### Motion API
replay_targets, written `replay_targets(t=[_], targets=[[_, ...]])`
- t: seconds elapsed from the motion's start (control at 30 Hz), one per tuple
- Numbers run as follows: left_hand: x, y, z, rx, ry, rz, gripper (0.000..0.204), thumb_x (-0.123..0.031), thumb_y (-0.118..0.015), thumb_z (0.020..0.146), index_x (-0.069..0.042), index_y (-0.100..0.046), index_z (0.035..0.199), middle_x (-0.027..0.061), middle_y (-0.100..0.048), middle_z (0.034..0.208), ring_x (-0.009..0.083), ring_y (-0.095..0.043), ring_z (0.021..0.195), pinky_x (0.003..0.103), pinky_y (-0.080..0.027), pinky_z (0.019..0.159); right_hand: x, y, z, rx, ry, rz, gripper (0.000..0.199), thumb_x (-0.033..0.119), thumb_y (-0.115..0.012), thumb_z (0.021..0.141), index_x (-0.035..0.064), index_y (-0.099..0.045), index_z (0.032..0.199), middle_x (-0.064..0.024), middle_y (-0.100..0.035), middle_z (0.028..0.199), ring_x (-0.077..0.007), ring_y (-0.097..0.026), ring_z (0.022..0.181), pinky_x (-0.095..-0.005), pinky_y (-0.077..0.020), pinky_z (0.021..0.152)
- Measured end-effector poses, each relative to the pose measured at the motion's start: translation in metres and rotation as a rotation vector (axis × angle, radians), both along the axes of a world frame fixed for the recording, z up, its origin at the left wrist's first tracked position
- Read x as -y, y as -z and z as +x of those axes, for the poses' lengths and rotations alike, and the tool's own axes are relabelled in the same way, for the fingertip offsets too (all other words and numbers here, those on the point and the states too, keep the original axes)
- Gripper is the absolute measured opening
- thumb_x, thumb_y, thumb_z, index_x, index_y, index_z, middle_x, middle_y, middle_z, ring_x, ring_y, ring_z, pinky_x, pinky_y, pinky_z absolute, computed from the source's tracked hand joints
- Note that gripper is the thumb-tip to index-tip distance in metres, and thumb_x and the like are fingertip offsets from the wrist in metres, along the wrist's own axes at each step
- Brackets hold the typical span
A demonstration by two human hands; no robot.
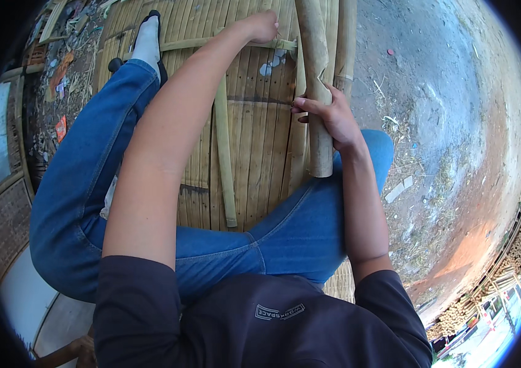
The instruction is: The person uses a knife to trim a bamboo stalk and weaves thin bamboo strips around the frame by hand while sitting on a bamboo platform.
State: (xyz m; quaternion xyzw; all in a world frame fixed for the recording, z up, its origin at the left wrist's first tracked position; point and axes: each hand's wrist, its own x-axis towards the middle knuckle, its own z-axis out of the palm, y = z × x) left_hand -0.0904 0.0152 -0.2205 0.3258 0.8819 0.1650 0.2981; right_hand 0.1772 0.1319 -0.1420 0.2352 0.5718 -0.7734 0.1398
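Observation:
A thick, pale brown bamboo pole [317, 58] runs away from me, its near end above my right thigh. My right hand [336, 119] is closed around it from the right side, just below a notch cut in the pole's edge. Farther off and to the left, my left hand [263, 27] is closed, held over a greenish bamboo strip [190, 44] that lies crosswise. Whatever its fingers pinch is hidden or too small to name. A second long strip [223, 156] lies lengthwise on the slatted bamboo platform [260, 141], between my legs.
Another bamboo pole [346, 49] lies along the platform's right side. Bare ground [444, 135] with scattered chips spreads to the right. Litter and scraps [58, 92] cover the ground at left. Stacked bamboo [512, 251] lines the far right. My jeans-clad legs [107, 141] frame the platform.

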Motion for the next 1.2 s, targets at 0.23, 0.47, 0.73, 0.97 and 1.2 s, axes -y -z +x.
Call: replay_targets(t=[0.23, 0.47, 0.73, 0.97, 1.2], targets=[[-0.024, -0.012, 0.007, -0.072, 0.108, -0.243, 0.043, -0.011, -0.055, 0.095, 0.018, -0.056, 0.126, 0.0314, -0.066, 0.124, 0.0443, -0.066, 0.114, 0.047, -0.054, 0.095, -0.001, -0.001, 0.001, 0.01, 0.003, 0.025, 0.043, 0.01, -0.077, 0.089, -0.0015, -0.058, 0.125, -0.0104, -0.072, 0.102, -0.0173, -0.072, 0.091, -0.0326, -0.0592, 0.076], [-0.016, -0.059, 0.046, -0.335, 0.047, -0.316, 0.016, -0.015, -0.059, 0.098, 0.001, -0.058, 0.102, 0.0154, -0.068, 0.087, 0.0284, -0.069, 0.089, 0.041, -0.055, 0.075, -0.006, -0.002, 0.007, 0.02, 0.041, 0.024, 0.043, 0.011, -0.078, 0.089, -0.0012, -0.058, 0.125, -0.01, -0.072, 0.101, -0.0176, -0.073, 0.089, -0.0326, -0.0592, 0.076], [0.037, -0.052, 0.052, -0.064, -0.407, 0.303, 0.024, -0.021, -0.068, 0.095, -0.004, -0.071, 0.112, 0.0168, -0.075, 0.097, 0.0253, -0.073, 0.094, 0.039, -0.057, 0.087, -0.002, -0.007, 0.004, -0.022, 0.032, 0.022, 0.041, 0.013, -0.079, 0.087, -0.0016, -0.061, 0.12, -0.0092, -0.073, 0.097, -0.0168, -0.071, 0.087, -0.0329, -0.0569, 0.076], [0.054, -0.03, 0.064, -0.113, -0.317, 0.25, 0.02, -0.024, -0.075, 0.092, -0.008, -0.077, 0.104, 0.0096, -0.077, 0.096, 0.0212, -0.073, 0.09, 0.035, -0.057, 0.086, 0.0, -0.012, 0.005, -0.011, 0.046, 0.018, 0.041, 0.015, -0.079, 0.087, -0.0009, -0.062, 0.12, -0.009, -0.073, 0.098, -0.0179, -0.072, 0.088, -0.0338, -0.0572, 0.078], [0.042, -0.033, 0.059, -0.192, -0.285, 0.164, 0.019, -0.022, -0.073, 0.092, -0.01, -0.077, 0.106, 0.0102, -0.077, 0.1, 0.0261, -0.073, 0.094, 0.038, -0.057, 0.089, -0.002, -0.009, 0.004, -0.007, 0.04, 0.024, 0.042, 0.017, -0.081, 0.087, -0.0005, -0.061, 0.12, -0.0083, -0.073, 0.098, -0.0177, -0.072, 0.088, -0.0342, -0.0583, 0.077]])
